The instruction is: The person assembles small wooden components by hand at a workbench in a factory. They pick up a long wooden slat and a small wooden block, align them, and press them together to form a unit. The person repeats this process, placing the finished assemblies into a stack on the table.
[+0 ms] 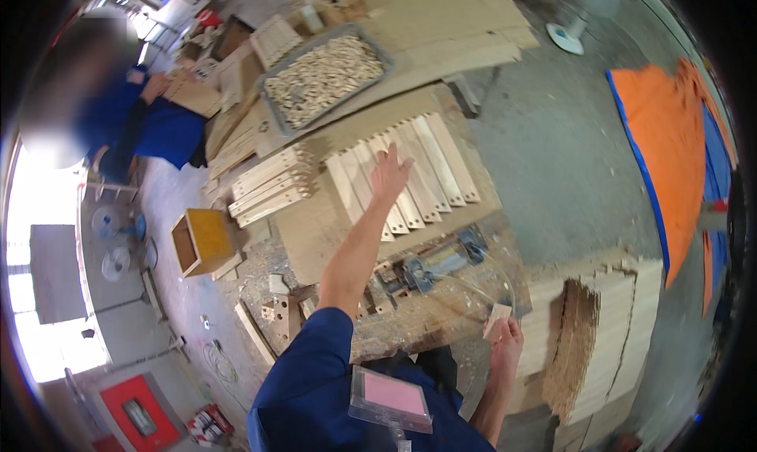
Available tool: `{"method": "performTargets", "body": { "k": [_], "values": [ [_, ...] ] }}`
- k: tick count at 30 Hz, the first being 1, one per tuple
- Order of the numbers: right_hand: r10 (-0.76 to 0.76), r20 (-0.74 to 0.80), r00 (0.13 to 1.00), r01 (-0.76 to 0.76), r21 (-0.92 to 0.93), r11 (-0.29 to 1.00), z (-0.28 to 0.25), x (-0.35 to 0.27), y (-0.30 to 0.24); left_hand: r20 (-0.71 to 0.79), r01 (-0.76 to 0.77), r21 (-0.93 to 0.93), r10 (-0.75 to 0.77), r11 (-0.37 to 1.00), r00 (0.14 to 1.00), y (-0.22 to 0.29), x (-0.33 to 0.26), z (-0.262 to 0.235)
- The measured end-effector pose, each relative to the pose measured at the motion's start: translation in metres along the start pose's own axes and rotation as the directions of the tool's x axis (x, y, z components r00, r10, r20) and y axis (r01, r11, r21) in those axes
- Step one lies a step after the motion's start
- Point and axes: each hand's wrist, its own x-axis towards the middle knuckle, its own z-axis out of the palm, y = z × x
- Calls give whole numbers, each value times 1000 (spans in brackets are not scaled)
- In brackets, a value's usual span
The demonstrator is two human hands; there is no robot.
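My left hand reaches across a row of pale wooden slats lying side by side, with dark holes near their ends. Its fingers are spread over the middle slats; whether they press on the wood I cannot tell. At the bench's near right corner, my right hand pinches a small flat light-brown piece that looks like wood. Between the two hands a metal clamp-like fixture with a hose sits along the near side of the bench.
A stack of drilled slats lies left of the row. Behind is a grey tray of small wooden pieces. A yellow box stands left, stacked boards right. A co-worker in blue handles boards at far left.
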Motion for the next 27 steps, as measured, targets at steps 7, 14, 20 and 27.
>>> {"method": "performTargets", "body": {
  "k": [7, 14, 20, 27],
  "values": [
    [-1, 66, 998, 1, 0, 1000, 27, 3, -5, -419, 227, 109, -163, 968, 893, -163, -52, -97],
    [-38, 119, 992, 52, -116, 992, 24, -15, 13, -226, 190, 443, -97, 876, 969, -259, -52, -179],
    [-68, 145, 987, 86, -121, 989, 44, -60, 28, -135, 16, 588, 79, 809, 988, -279, -50, -191],
    [-128, 138, 982, 148, -142, 979, 53, -98, 59, 230, -386, 489, 311, 782, 922, -276, -77, -207]
  ]
}}
